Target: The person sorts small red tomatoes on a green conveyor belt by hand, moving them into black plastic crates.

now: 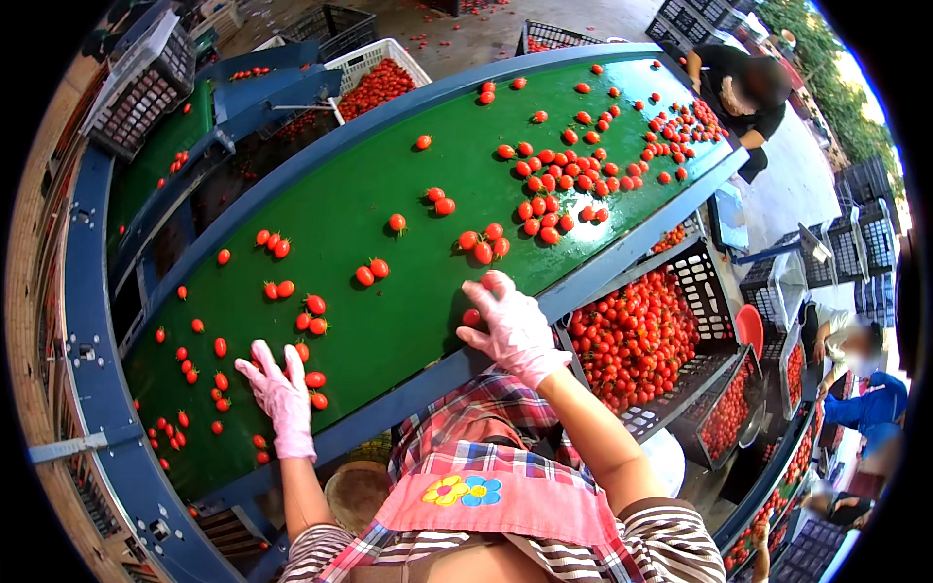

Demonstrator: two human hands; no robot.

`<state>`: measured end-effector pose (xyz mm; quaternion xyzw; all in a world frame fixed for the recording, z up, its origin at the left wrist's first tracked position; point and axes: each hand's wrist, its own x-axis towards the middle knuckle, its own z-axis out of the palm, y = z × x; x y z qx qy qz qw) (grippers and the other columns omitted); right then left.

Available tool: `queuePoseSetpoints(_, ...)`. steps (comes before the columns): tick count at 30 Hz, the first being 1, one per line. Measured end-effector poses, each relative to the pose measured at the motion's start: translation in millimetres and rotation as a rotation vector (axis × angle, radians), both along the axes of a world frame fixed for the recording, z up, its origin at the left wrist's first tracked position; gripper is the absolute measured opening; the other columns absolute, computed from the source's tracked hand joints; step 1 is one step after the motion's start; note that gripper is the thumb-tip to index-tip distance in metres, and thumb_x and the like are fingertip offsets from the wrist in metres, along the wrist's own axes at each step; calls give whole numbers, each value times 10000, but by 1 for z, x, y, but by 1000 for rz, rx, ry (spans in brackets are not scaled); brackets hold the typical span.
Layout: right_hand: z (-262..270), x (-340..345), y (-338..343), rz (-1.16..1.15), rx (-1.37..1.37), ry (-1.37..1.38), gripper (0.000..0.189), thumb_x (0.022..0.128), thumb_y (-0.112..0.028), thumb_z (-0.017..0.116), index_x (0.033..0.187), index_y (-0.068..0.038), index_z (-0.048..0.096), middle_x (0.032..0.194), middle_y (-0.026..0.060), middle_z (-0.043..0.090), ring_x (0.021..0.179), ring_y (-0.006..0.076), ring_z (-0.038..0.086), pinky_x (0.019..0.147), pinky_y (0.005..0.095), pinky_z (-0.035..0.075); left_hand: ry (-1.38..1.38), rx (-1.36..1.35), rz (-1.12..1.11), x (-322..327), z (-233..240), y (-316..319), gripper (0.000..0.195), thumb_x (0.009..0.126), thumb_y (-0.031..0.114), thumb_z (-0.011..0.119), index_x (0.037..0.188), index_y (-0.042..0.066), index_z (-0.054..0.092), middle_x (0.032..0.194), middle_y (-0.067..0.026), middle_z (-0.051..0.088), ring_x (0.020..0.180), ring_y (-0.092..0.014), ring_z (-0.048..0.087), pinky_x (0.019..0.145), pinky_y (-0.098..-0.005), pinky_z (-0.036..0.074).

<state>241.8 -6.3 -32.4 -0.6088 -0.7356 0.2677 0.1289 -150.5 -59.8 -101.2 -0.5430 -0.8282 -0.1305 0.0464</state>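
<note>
Many small red cherry tomatoes (pixel 568 171) lie scattered over a green conveyor belt (pixel 350 328) with blue metal side rails. My left hand (pixel 278 397), in a thin pale pink glove, is spread over the belt's lower left part, its fingers apart among several tomatoes; one tomato shows partly behind the fingertips. Near the belt's front rail is my right hand (pixel 506 321), gloved the same way, with fingers curved and spread. One tomato (pixel 471 317) lies between its thumb and forefinger, and another is partly hidden at the fingertips. Whether the fingers grip either one, I cannot tell.
A black plastic crate (pixel 700 291) full of tomatoes stands beyond the front rail at right. Past the far rail is a white crate (pixel 393 51) of tomatoes. A person (pixel 736 87) leans at the belt's far right end. Other people (pixel 853 342) are at work further right, beside more crates.
</note>
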Motion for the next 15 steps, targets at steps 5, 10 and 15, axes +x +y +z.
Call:
queuePoseSetpoints(5,-51,-31,-2,123,174,137,523,907,-242,759,1394,-126,609,1447,229,532,1149,406,669,975,481,570,-155,41,-376,96,-1,25,647,1044,346,649,1604,107,429,1671,-289,316,1514,-523,324,1199,-589,356)
queuePoseSetpoints(10,-7,-4,6,-12,438,89,437,917,-283,755,1322,-169,634,1274,125,666,1019,372,705,849,483,600,-460,197,-533,105,45,54,581,1043,210,667,1577,67,488,1700,-249,299,1547,-386,367,1258,-464,336)
queuePoseSetpoints(15,-30,57,8,-137,319,-98,532,944,-491,710,1341,-147,627,1085,134,706,988,368,689,916,495,523,-367,124,8,-18,-2,141,685,1058,491,584,1587,70,470,1693,-232,335,1575,-390,295,1273,-457,274)
